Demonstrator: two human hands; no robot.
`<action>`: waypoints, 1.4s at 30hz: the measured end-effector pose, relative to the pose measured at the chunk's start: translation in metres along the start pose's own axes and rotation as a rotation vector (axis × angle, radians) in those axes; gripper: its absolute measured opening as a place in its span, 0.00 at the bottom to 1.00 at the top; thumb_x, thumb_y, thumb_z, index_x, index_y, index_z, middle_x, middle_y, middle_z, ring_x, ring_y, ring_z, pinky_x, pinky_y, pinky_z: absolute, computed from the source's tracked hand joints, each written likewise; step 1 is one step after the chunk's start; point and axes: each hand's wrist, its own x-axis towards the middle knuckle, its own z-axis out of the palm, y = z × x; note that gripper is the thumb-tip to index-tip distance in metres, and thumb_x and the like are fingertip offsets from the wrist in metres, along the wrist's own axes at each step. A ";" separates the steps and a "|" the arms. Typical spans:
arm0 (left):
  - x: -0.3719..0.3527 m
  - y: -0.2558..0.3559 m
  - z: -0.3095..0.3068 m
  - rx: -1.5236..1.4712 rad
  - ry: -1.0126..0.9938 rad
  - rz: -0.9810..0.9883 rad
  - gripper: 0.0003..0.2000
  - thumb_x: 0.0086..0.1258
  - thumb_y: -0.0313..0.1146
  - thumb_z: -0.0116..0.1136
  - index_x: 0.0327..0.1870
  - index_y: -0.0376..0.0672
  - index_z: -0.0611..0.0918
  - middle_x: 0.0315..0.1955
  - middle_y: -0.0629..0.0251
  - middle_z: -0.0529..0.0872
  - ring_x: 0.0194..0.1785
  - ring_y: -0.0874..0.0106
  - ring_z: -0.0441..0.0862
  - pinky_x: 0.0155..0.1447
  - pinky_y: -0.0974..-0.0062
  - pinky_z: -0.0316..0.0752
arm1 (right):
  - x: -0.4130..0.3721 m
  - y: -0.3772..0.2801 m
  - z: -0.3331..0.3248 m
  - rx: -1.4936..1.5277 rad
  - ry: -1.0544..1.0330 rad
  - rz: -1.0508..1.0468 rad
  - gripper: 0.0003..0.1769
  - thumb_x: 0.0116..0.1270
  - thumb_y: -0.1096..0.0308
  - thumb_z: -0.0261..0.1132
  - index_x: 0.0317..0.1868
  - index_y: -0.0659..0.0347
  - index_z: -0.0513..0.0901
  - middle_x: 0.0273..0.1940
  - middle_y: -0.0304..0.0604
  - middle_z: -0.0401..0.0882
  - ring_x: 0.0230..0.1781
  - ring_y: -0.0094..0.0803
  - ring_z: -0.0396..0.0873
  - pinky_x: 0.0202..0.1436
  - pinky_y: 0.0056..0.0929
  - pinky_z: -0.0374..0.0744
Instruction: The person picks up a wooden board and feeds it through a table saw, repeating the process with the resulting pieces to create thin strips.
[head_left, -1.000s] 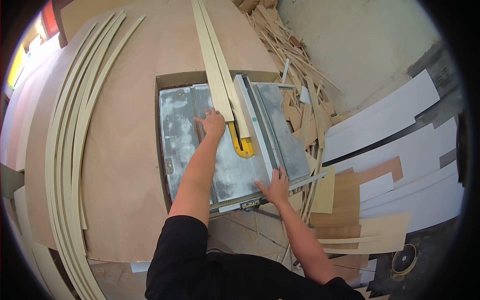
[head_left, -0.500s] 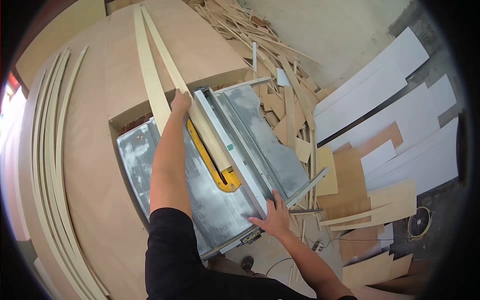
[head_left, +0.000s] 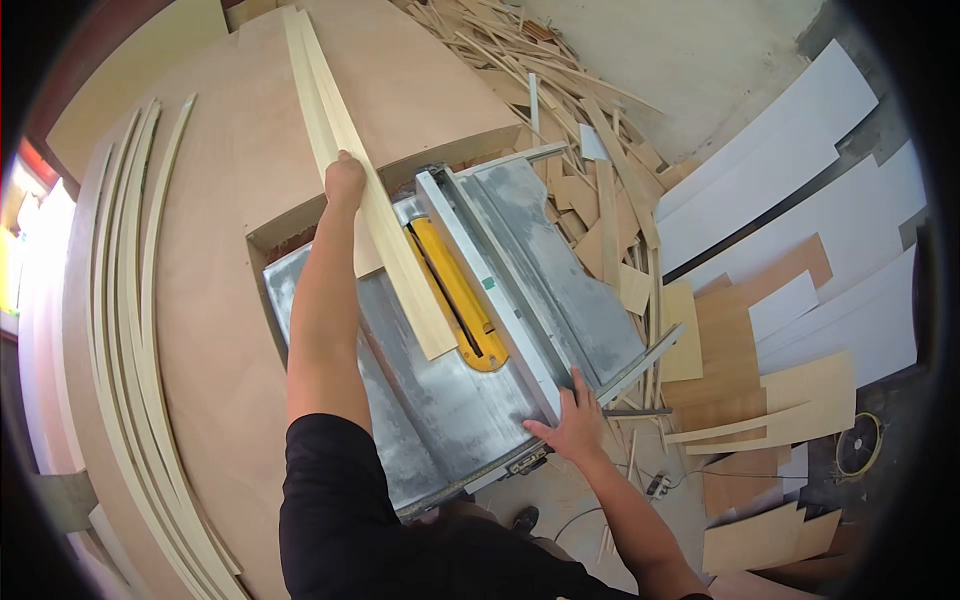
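My left hand [head_left: 345,180] is closed around a long pale wood strip [head_left: 400,270] at the far side of the table saw [head_left: 405,415]. The strip's near end lies on the metal top, just left of the yellow throat plate [head_left: 455,290] with its dark slot. A second wood strip [head_left: 318,115] lies partly under and beside it. At the near end of the metal rip fence [head_left: 500,300], my right hand [head_left: 575,420] grips with the thumb on the left side and fingers across to the right.
Several thin strips [head_left: 150,300] lie along the left of the large plywood sheet [head_left: 220,230] around the saw. Offcuts [head_left: 590,190] pile up beyond and to the right. White panels [head_left: 770,170] and a round fan-like object [head_left: 860,445] are on the right.
My left hand has moved the wood strip left, away from the fence and off the yellow throat plate, toward the other strip. My right hand stays on the fence end.
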 end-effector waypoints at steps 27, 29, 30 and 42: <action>-0.079 -0.035 -0.027 0.780 -0.060 0.100 0.49 0.57 0.51 0.73 0.76 0.44 0.57 0.61 0.32 0.72 0.64 0.41 0.74 0.65 0.48 0.76 | -0.001 0.001 -0.001 -0.026 -0.018 0.005 0.45 0.52 0.33 0.74 0.56 0.65 0.79 0.77 0.61 0.56 0.71 0.61 0.64 0.69 0.58 0.68; -0.106 -0.037 -0.054 0.757 -0.029 0.130 0.51 0.56 0.52 0.74 0.77 0.46 0.56 0.61 0.32 0.72 0.64 0.41 0.75 0.65 0.49 0.76 | -0.002 0.002 -0.001 -0.015 0.000 -0.004 0.45 0.53 0.33 0.74 0.57 0.65 0.79 0.77 0.61 0.55 0.71 0.62 0.64 0.70 0.58 0.67; -0.123 -0.043 -0.066 0.666 -0.032 0.125 0.51 0.56 0.52 0.74 0.78 0.47 0.55 0.62 0.31 0.71 0.63 0.40 0.75 0.65 0.50 0.76 | -0.002 0.003 0.000 0.001 0.009 -0.008 0.46 0.53 0.33 0.74 0.57 0.65 0.78 0.77 0.62 0.55 0.71 0.62 0.64 0.70 0.58 0.67; -0.609 -0.237 -0.109 -0.112 -0.042 0.095 0.19 0.78 0.40 0.52 0.54 0.30 0.78 0.45 0.40 0.85 0.50 0.47 0.84 0.57 0.58 0.76 | -0.076 0.015 -0.013 0.120 0.473 -0.409 0.35 0.62 0.46 0.72 0.61 0.62 0.77 0.65 0.58 0.70 0.65 0.55 0.70 0.69 0.51 0.64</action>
